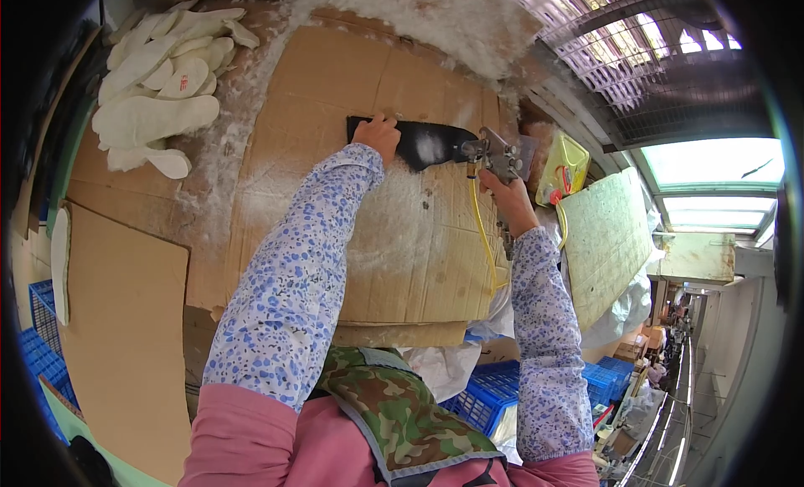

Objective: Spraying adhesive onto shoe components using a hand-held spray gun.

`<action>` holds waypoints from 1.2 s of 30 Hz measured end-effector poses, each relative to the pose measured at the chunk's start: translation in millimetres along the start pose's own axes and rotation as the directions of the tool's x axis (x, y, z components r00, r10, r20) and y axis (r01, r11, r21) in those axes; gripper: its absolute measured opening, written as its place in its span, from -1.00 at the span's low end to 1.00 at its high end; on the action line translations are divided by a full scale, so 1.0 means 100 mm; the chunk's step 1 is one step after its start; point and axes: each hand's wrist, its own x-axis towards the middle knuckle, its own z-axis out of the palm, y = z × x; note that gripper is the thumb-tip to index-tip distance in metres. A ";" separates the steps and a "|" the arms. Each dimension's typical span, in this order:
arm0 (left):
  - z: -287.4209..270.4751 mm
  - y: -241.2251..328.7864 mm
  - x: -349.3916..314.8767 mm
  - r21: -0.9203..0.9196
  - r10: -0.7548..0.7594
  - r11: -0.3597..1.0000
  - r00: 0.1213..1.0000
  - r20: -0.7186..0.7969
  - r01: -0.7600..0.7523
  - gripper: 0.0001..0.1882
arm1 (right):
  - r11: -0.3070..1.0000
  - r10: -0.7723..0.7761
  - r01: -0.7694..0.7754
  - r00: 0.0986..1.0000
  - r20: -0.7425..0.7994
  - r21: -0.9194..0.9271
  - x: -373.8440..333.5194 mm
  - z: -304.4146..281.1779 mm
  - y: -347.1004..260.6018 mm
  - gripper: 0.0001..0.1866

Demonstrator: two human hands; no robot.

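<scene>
Cardboard (pixel 377 85) beneath, black piece (pixel 429 140) on top, spray gun (pixel 497 154) at its right end.
The broad sheet probably lies there to catch stray spray, while a pile of pale insoles (pixel 155 118) sits off to the far left, perhaps to stay clean. The black piece rests flat on the cardboard, between the hands. The right hand (pixel 512 200) is wrapped around the spray gun; the left hand (pixel 379 138) curls over the piece's left end, likely to steady it, though whether pinching or pressing I cannot tell.

No lettering is legible; a red mark (pixel 186 82) sits on a white, fuzzy, sole-shaped piece (pixel 178 91) left of the left hand (pixel 378 138).
</scene>
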 end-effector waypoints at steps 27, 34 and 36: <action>-0.02 0.02 -0.01 -0.002 -0.001 1.000 1.000 0.004 0.001 -0.63 | 0.999 0.025 -0.025 0.999 -0.033 0.020 -0.06 0.01 -0.10 -0.67; -0.02 0.00 -0.02 -0.006 -0.007 1.000 1.000 0.022 0.007 -0.63 | 0.999 0.049 -0.048 0.998 -0.036 0.018 -0.06 0.01 -0.11 -0.65; -0.03 0.01 -0.02 -0.008 -0.005 1.000 1.000 0.022 0.005 -0.63 | 0.999 0.040 -0.039 0.998 -0.038 0.016 -0.06 0.01 -0.10 -0.65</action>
